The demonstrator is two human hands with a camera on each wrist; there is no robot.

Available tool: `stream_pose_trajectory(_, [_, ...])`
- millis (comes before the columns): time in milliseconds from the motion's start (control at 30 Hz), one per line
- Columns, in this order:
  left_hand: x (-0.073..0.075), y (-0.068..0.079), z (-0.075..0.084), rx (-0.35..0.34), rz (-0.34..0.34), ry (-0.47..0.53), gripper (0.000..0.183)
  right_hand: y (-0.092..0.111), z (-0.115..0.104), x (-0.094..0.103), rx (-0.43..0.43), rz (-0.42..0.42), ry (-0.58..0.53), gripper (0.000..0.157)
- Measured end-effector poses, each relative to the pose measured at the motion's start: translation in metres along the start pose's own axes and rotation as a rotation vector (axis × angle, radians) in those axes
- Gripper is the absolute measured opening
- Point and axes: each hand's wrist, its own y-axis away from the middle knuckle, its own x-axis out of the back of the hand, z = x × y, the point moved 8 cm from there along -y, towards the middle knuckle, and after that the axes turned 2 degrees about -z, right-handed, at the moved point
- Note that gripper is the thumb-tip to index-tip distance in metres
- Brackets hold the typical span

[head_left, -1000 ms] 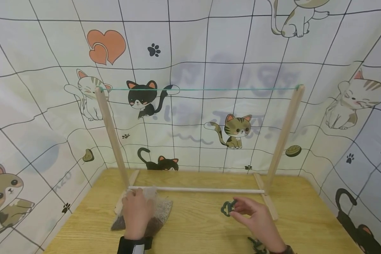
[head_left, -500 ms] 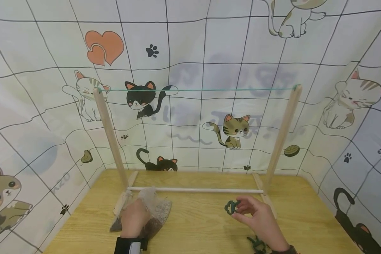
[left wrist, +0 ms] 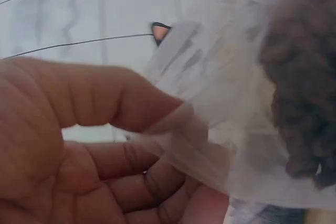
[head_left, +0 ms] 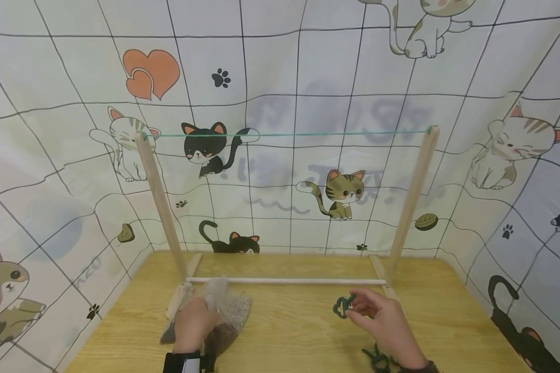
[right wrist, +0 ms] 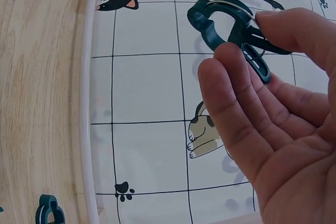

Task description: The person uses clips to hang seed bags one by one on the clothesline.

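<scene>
At the table's left side my left hand (head_left: 193,324) pinches the edge of a clear plastic bag (head_left: 235,313) between thumb and fingers. Dark brown lumps (left wrist: 307,77) show through the film in the left wrist view, and pale speckled stuff shows in the bag's right part. My right hand (head_left: 385,321) holds a dark green spring clip (head_left: 342,306) above the table on the right. In the right wrist view the thumb and fingers grip the clip's handles (right wrist: 262,40), and its rounded jaws point away from the palm. More green clips (head_left: 378,358) lie below that hand.
A wooden frame stands behind the hands, with a left post (head_left: 161,207), a right post (head_left: 413,202) and a white bar (head_left: 284,281) low between them. A green string (head_left: 284,134) runs between the post tops. A cat-print sheet (head_left: 270,67) surrounds the wooden table (head_left: 289,331).
My left hand has come slightly down and left, and more of the bag's top film shows beside its fingers. The right hand has shifted a little right with the clip.
</scene>
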Motion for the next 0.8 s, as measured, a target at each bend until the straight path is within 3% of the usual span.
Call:
stream_pose_trajectory(167, [0.008,0.007,0.017,-0.132,-0.057,0.044,0.031,0.001,0.0,0.003,0.01,0.023,0.026,0.034])
stream_pose_trajectory(333, [0.017,0.015,0.039,-0.211,-0.1,0.081,0.028,0.003,-0.001,0.008,0.021,0.059,0.049,0.035])
stream_pose_trajectory(567, [0.03,0.034,0.082,-0.363,-0.048,0.179,0.023,0.002,-0.006,0.019,0.049,0.105,0.089,0.035])
stream_pose_trajectory(733, [0.028,0.04,0.115,-0.491,-0.063,0.299,0.028,-0.005,-0.008,0.033,0.042,0.094,0.107,0.033])
stream_pose_trajectory(800, [0.026,0.04,0.129,-0.547,-0.07,0.302,0.03,-0.01,-0.011,0.04,0.048,0.084,0.127,0.033])
